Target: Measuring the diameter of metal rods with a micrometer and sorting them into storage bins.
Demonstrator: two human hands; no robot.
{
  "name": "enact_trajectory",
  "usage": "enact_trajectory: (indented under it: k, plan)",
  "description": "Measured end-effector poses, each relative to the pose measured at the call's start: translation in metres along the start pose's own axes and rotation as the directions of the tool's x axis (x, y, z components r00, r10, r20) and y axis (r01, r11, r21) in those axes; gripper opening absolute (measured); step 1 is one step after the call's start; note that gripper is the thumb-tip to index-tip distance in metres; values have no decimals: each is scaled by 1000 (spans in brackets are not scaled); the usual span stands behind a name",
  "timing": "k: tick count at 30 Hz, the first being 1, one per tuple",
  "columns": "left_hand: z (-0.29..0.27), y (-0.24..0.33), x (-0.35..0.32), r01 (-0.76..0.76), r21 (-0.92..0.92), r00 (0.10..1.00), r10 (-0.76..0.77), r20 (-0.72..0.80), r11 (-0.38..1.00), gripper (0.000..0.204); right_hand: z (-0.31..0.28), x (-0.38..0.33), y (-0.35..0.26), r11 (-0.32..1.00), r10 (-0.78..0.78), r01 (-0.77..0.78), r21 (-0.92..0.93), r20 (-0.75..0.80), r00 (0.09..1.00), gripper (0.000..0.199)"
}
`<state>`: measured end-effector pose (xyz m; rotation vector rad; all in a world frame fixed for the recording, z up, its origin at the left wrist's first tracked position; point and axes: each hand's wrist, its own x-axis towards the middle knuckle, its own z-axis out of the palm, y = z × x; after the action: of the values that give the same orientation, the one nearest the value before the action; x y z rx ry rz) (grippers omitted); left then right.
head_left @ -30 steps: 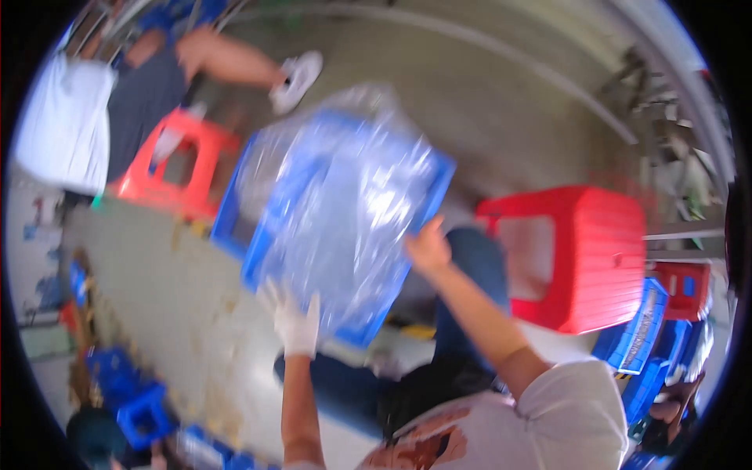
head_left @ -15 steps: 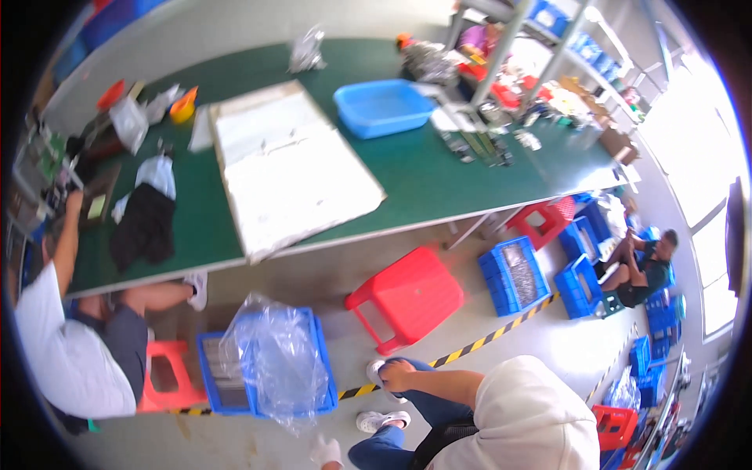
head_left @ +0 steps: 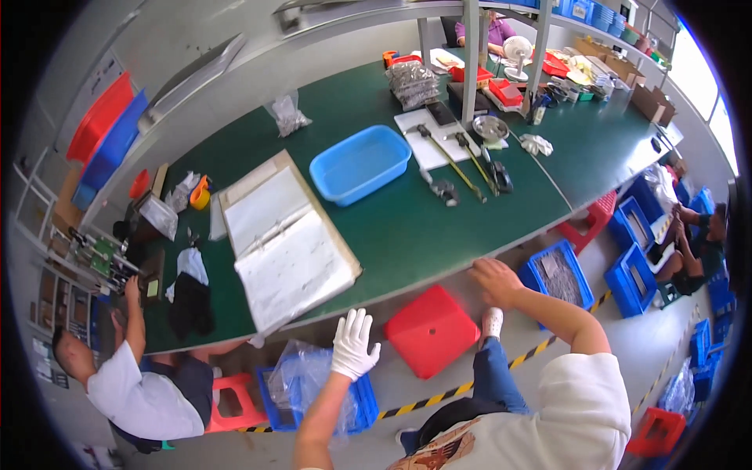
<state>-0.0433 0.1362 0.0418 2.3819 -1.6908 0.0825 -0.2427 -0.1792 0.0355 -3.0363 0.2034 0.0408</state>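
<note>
My left hand (head_left: 355, 345), in a white glove, is raised in front of the near edge of the green table (head_left: 407, 243). Its fingers stretch upward and hold nothing. Bare and a little spread, my right hand (head_left: 495, 282) hovers by the same edge, above the right side of a red stool (head_left: 423, 348); no object shows in it. Whether it touches the table I cannot tell. An open ring binder (head_left: 294, 274) with white sheets lies on the table ahead of my left hand. Beyond it, to the right, sits a light blue plastic tub (head_left: 342, 196).
Calipers (head_left: 450, 160) and a metal bowl (head_left: 491, 128) lie farther right. A co-worker (head_left: 149, 392) sits at the left end; another person (head_left: 693, 243) sits far right. Blue crates (head_left: 364, 403) stand on the floor, one under clear plastic. A shelf post (head_left: 470, 63) rises from the table.
My view has shifted, and I am nearer the table. My gloved left hand has risen from the lower edge toward the table. My right hand has left my knee and come to the table edge.
</note>
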Motion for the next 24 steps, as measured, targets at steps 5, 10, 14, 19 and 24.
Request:
enact_trajectory:
  k: [5,10,14,19,24]
  plan:
    - [15,-14,140,-340,-16,846,313,431,940,73,-6,91,84,608,-792,787,99,131,596,79]
    - [5,-10,163,-326,-92,735,313,602,941,74,-5,95,91,599,-799,769,224,98,594,76]
    - [15,-9,179,-331,-175,712,367,598,927,73,-9,87,102,635,-767,724,270,102,634,72]
    - [23,-14,189,-333,-223,731,400,553,916,77,-6,95,115,650,-758,709,273,166,631,71]
    - [22,-35,163,-299,-367,872,408,269,881,68,-11,119,96,645,-764,710,284,211,610,72]
